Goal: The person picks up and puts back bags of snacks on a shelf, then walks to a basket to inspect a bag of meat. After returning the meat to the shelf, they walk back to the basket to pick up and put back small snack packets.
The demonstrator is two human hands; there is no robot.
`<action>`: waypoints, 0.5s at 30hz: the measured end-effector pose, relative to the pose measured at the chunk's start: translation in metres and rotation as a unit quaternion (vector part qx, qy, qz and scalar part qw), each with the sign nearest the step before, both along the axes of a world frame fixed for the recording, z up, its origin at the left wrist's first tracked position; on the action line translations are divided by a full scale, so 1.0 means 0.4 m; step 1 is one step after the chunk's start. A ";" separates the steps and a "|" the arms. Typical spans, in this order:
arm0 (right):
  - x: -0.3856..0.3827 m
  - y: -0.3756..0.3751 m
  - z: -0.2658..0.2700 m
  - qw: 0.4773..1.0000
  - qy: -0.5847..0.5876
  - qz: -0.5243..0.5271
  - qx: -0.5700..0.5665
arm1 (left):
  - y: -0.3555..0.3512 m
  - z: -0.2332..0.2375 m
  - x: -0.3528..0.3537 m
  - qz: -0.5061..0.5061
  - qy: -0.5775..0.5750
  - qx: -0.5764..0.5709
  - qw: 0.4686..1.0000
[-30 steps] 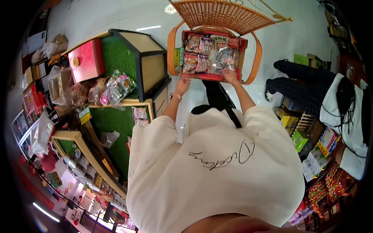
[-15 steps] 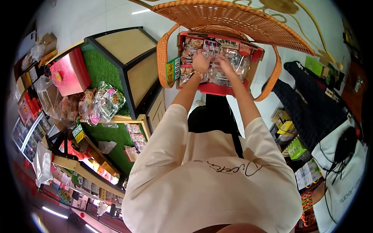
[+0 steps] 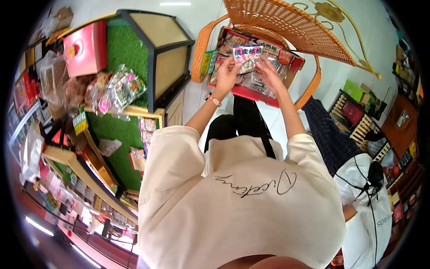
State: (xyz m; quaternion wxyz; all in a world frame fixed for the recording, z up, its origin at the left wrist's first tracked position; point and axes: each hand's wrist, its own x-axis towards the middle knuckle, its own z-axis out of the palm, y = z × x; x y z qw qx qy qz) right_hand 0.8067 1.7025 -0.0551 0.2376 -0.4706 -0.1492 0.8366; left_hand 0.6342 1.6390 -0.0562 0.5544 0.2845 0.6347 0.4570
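Observation:
A snack packet (image 3: 247, 52) with dark blue Chinese characters and pink patches is raised over the box, its printed face toward me. My left hand (image 3: 226, 75) is closed on its left edge, thumb in front, with a watch or bracelet on the wrist. At the packet's right edge, my right hand (image 3: 269, 74) grips it with thumb and fingers; part of this contact is hard to see. Below both hands is a red cardboard box (image 3: 251, 95) filled with clear-wrapped snack packs. The box rests on a wicker chair (image 3: 286, 18), between its armrests.
A green and yellow price tag (image 3: 208, 65) is by the left armrest. Left of it stands a black-framed display stand (image 3: 152, 58) lined with green turf, holding a pink box (image 3: 85, 48) and bagged goods (image 3: 123, 92). A person in a white top (image 3: 365, 215) is at the right.
The packet has come up out of the box toward me, held between my hands. My view has shifted, and the person at the right appears in a different posture.

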 end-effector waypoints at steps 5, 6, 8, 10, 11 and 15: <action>-0.082 -0.077 0.223 0.986 0.002 0.126 0.106 | -0.164 0.209 -0.067 0.083 -0.130 -0.038 0.987; -0.096 -0.103 0.252 0.984 0.012 0.141 0.110 | -0.196 0.274 -0.083 0.080 -0.118 -0.055 0.988; -0.125 -0.165 0.289 0.979 0.069 0.154 0.110 | -0.270 0.380 -0.092 0.109 -0.138 -0.027 0.984; -0.161 -0.229 0.364 0.969 0.073 0.192 0.139 | -0.364 0.417 -0.091 0.132 -0.115 0.019 0.984; -0.176 -0.267 0.404 0.962 0.075 0.212 0.154 | -0.418 0.444 -0.086 0.146 -0.109 0.024 0.983; -0.222 -0.427 0.502 0.933 0.106 0.296 0.177 | -0.635 0.502 -0.075 0.210 -0.071 0.052 0.974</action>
